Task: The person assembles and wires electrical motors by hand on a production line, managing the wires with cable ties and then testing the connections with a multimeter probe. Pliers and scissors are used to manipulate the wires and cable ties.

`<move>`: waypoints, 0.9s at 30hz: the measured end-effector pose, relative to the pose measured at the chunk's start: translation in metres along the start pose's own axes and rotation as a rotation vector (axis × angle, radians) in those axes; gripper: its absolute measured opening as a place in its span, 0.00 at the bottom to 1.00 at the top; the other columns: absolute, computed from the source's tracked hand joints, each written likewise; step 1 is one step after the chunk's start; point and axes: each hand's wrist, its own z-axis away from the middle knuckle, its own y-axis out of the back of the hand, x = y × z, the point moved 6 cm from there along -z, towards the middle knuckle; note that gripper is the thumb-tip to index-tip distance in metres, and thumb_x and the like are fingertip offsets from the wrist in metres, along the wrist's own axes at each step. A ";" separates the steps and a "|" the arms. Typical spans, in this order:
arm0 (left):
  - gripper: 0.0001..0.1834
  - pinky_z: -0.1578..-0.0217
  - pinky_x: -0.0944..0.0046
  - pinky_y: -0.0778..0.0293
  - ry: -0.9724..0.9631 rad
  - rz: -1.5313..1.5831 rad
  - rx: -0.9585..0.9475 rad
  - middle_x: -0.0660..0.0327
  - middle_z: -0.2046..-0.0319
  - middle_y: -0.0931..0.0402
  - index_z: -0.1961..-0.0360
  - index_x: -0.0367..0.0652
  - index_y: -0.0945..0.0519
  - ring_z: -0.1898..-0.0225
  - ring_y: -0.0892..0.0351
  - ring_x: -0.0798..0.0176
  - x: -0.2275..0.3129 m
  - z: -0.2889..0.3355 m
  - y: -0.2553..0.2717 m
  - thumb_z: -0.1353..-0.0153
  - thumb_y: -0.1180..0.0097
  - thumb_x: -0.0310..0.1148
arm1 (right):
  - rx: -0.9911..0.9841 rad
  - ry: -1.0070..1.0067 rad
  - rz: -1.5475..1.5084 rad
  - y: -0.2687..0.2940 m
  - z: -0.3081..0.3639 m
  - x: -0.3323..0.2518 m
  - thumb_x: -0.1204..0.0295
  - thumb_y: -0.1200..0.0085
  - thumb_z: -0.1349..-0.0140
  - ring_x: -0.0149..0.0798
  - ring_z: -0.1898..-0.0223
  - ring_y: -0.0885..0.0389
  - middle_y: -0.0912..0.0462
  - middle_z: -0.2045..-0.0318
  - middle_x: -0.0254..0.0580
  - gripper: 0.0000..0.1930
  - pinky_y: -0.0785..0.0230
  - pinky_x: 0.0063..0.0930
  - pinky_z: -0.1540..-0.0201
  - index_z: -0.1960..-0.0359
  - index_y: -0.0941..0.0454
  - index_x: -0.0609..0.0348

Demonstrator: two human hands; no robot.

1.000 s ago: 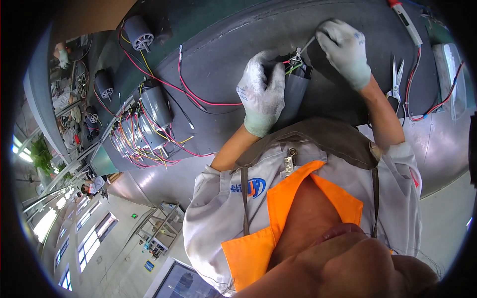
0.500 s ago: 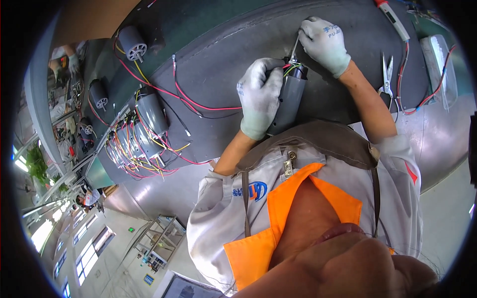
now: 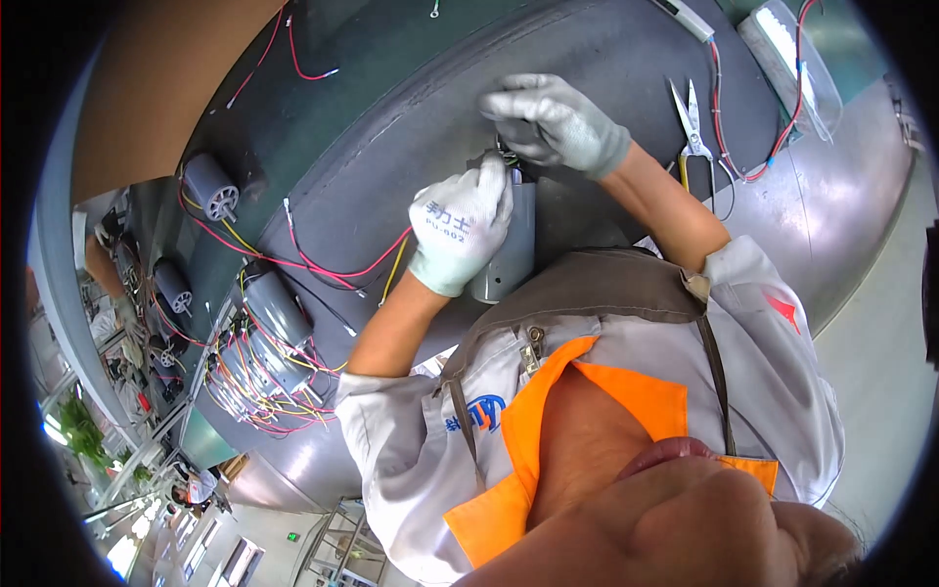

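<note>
A grey cylindrical motor (image 3: 512, 240) stands before my chest, its wired end pointing away from me. My left hand (image 3: 458, 230), in a white glove, is closed at that end with thumb and fingers together. Red and yellow wires (image 3: 395, 266) come out from behind this hand. Just beyond the motor's end hovers my gloved right hand (image 3: 562, 125). Its fingers are bent toward the left and smeared by motion, so whatever they may hold does not show. Both hands partly cover the motor's dark end.
Left of me lie more grey motors (image 3: 279, 303) with tangled wires, and a single motor (image 3: 210, 186) farther off. To the right are scissors (image 3: 693, 137), a red-wired tool (image 3: 690, 20) and a clear plastic tray (image 3: 792, 68). Another person's arm (image 3: 103, 264) shows at far left.
My right hand has moved left and nearer the motor's end; the thin strip it was pulling no longer shows. My view has shifted, so the bench things sit elsewhere in the picture.
</note>
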 end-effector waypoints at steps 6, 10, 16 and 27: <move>0.11 0.84 0.59 0.30 -0.332 -0.159 -0.176 0.64 0.85 0.29 0.63 0.41 0.22 0.84 0.24 0.62 0.006 0.007 -0.005 0.48 0.43 0.32 | -0.132 0.221 0.250 0.026 0.035 -0.006 0.64 0.55 0.30 0.23 0.85 0.38 0.28 0.79 0.33 0.15 0.46 0.19 0.82 0.63 0.23 0.66; 0.15 0.83 0.58 0.28 -0.353 -0.093 -0.299 0.62 0.83 0.26 0.60 0.35 0.23 0.83 0.22 0.62 0.027 0.012 -0.008 0.49 0.46 0.32 | -0.028 0.312 0.291 -0.037 -0.011 -0.018 0.65 0.47 0.33 0.20 0.87 0.43 0.39 0.86 0.23 0.12 0.51 0.17 0.85 0.65 0.23 0.63; 0.17 0.82 0.58 0.27 -0.261 -0.262 -0.287 0.60 0.80 0.25 0.58 0.37 0.23 0.80 0.21 0.61 0.012 0.015 -0.008 0.44 0.42 0.38 | 0.220 0.239 0.458 -0.012 0.016 -0.041 0.63 0.43 0.33 0.30 0.79 0.22 0.20 0.72 0.37 0.15 0.30 0.24 0.78 0.56 0.20 0.66; 0.12 0.61 0.58 0.23 -0.100 0.508 -0.241 0.56 0.66 0.18 0.63 0.43 0.15 0.63 0.19 0.53 -0.019 -0.045 -0.009 0.36 0.40 0.41 | 0.854 0.217 1.674 0.110 0.230 0.029 0.84 0.44 0.49 0.64 0.47 0.26 0.28 0.46 0.65 0.37 0.30 0.45 0.44 0.33 0.36 0.60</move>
